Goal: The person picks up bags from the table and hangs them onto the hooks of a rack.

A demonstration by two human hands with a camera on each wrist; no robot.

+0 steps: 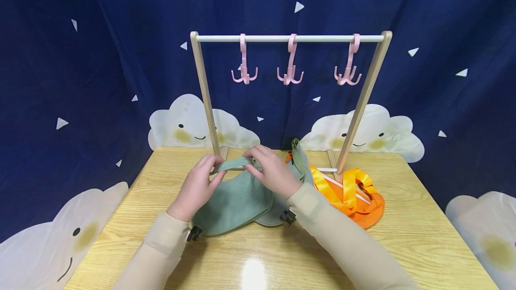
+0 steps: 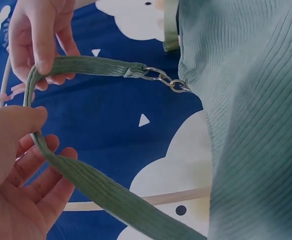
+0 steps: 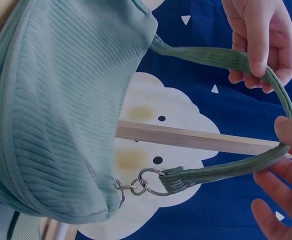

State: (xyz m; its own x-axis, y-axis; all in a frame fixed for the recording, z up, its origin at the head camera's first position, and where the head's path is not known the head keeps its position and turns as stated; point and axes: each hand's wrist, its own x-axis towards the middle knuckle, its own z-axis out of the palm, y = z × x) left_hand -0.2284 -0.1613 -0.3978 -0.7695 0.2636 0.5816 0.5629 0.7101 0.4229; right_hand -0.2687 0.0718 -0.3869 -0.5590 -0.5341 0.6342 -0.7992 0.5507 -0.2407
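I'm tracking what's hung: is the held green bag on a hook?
Off the pink hooks: left hand and right hand hold its strap below them.

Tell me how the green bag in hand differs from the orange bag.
The green bag is muted, the orange bag bright. The left hand and right hand pinch the green bag's strap; the orange bag lies untouched on the table. Both have straps.

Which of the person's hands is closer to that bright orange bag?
Right. The right hand, pinching the green strap, is to the left of the orange bag; the left hand, holding the same strap, is farther left.
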